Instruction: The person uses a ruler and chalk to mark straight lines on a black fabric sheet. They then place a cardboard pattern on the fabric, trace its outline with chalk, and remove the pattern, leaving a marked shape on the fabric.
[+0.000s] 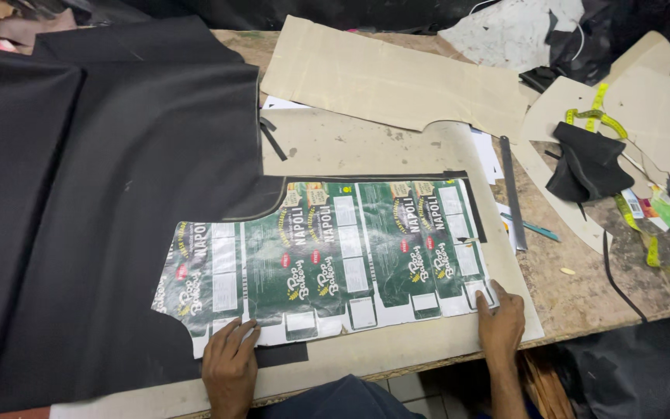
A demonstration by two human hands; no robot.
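Observation:
A pattern piece cut from green and white printed packaging card (327,252) lies flat on black fabric (102,194) that covers the left of the worktable. My left hand (229,358) presses flat on the card's near left corner, fingers spread. At the card's near right corner, my right hand (500,318) rests with its fingertips on the card. Neither hand grips anything. A thin strip of the black fabric shows along the card's far and right edges.
Tan paper pattern pieces (381,77) lie at the back and right. A metal ruler (512,190) and a teal pencil (533,226) lie right of the card. Black fabric scraps (587,163) and a yellow tape measure (606,120) sit farther right. The table's near edge (583,326) is close.

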